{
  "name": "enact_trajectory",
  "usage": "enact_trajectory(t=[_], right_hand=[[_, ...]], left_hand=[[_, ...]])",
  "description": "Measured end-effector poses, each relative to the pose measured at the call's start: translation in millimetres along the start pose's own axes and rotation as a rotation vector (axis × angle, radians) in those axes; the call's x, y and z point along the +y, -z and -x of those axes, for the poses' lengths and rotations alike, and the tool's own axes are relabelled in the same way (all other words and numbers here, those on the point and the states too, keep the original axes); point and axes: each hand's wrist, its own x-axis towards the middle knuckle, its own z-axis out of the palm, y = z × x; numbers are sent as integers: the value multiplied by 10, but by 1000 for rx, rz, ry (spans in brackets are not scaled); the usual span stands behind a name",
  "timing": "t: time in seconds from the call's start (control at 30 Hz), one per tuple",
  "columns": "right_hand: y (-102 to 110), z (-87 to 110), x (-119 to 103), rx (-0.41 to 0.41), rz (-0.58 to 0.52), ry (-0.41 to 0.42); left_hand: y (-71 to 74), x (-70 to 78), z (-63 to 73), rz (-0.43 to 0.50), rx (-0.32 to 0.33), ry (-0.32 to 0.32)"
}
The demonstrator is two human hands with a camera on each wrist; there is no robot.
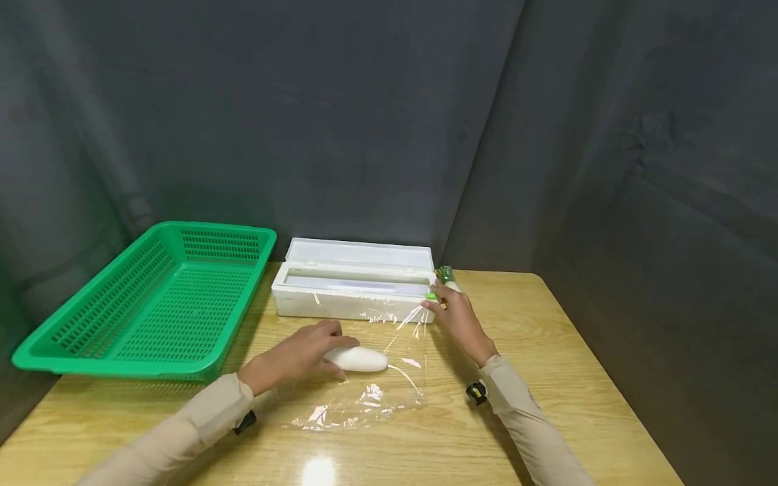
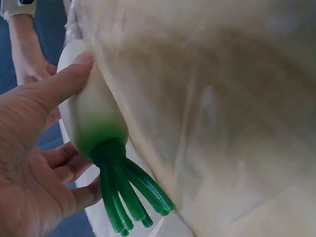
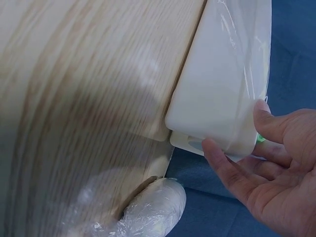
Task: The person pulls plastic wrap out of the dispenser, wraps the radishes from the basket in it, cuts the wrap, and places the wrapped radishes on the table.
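Note:
In the head view my left hand [image 1: 306, 354] holds a white radish [image 1: 365, 360] low over a sheet of clear cling film [image 1: 371, 398] on the table. Green stems show at the near end of the radish [image 2: 98, 108] in the left wrist view; its thumb lies along the white body. My right hand [image 1: 457, 317] grips the right end of a white cling film dispenser [image 1: 346, 307], thumb at the top edge, fingers around the corner. Beside those fingers sits a small green slide cutter [image 1: 431, 296]. Film stretches from the dispenser toward the radish.
A large green basket [image 1: 182, 304] stands on the left. Behind my right hand lies a second radish [image 1: 446, 275], its film-wrapped white body [image 3: 158, 210] showing in the right wrist view. The dispenser's lid [image 1: 358, 253] is raised. Dark curtains [image 1: 340, 121] close off the back and sides.

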Motion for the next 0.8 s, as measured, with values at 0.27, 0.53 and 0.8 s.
enact_trajectory(t=[0.27, 0.53, 0.8], right_hand=[[7, -10, -38, -5, 1, -4], [32, -3, -49, -41, -2, -18], [71, -7, -69, -56, 12, -17]], left_hand=[[-57, -14, 57, 24, -13, 31], [-91, 20, 128, -26, 51, 17], [-52, 21, 241, -44, 91, 5]])
